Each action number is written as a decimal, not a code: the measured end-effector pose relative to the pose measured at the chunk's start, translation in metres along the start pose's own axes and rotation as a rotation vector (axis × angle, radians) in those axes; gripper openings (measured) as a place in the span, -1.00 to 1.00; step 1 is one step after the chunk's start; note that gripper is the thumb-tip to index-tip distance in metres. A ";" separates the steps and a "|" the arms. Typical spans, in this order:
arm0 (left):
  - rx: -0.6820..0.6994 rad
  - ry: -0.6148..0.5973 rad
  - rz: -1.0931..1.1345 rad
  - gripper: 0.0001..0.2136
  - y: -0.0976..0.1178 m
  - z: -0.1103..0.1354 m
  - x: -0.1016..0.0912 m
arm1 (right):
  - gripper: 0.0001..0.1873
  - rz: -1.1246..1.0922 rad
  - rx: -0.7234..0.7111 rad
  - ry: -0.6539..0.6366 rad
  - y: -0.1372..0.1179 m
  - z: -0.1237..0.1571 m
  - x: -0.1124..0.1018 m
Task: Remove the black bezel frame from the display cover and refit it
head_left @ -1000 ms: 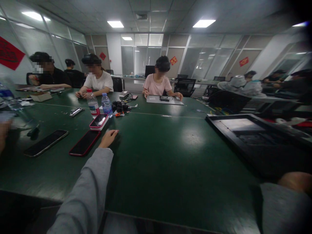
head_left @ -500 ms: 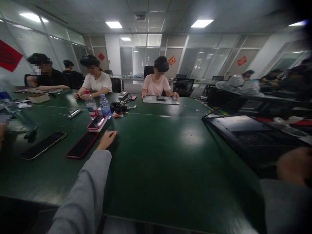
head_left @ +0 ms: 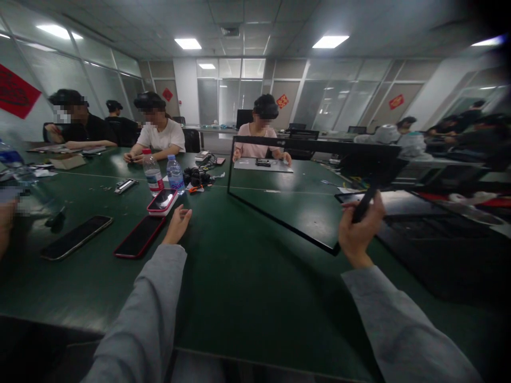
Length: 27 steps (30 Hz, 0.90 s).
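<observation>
My right hand (head_left: 358, 230) grips one side of a thin black rectangular frame (head_left: 279, 218) and holds it up over the green table (head_left: 255, 276); its lower edge runs close above the tabletop and I see the table through it. My left hand (head_left: 178, 223) hovers just above the table with fingers spread, holding nothing, right beside a red-cased phone (head_left: 139, 236). Both my arms wear grey sleeves.
A second phone (head_left: 75, 237), a pink-cased phone (head_left: 162, 201) and two water bottles (head_left: 153, 173) lie at the left. A black monitor panel (head_left: 423, 223) lies flat at the right. Several people sit along the table's far and left sides.
My right hand came in from the lower right edge and lifted the black frame off the panel at the right, swinging it toward the table's middle. My left hand rose slightly.
</observation>
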<state>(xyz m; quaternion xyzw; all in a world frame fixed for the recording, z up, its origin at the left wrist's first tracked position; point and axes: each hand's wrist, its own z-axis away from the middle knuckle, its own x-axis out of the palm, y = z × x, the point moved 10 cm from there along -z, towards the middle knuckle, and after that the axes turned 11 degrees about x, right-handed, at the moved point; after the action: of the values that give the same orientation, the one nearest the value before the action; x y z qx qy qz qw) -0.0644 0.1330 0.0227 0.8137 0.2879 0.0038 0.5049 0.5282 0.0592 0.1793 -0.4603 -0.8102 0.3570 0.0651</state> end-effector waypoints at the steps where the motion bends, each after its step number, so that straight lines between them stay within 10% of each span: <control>1: -0.006 0.034 0.008 -0.28 0.001 -0.001 -0.002 | -0.29 -0.033 0.012 -0.017 -0.002 0.003 0.005; 6: -0.081 0.179 0.095 -0.11 0.008 -0.002 -0.016 | -0.39 -0.100 0.091 -0.080 0.008 0.010 0.027; 12: -0.184 -0.129 0.303 -0.37 0.020 0.009 0.017 | -0.56 -0.098 0.269 -0.147 0.062 0.021 0.060; 18: -0.136 -0.062 0.293 -0.46 0.020 0.007 0.011 | -0.51 -0.083 0.477 -0.559 0.129 0.051 0.119; 27: -0.160 -0.059 0.152 -0.55 0.006 0.011 0.010 | -0.60 0.103 0.417 -0.651 0.137 0.055 0.130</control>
<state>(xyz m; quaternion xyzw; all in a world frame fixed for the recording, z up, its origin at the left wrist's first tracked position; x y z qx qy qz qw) -0.0494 0.1269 0.0196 0.7902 0.2093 0.0409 0.5746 0.5264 0.1772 0.0222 -0.3396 -0.6744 0.6442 -0.1213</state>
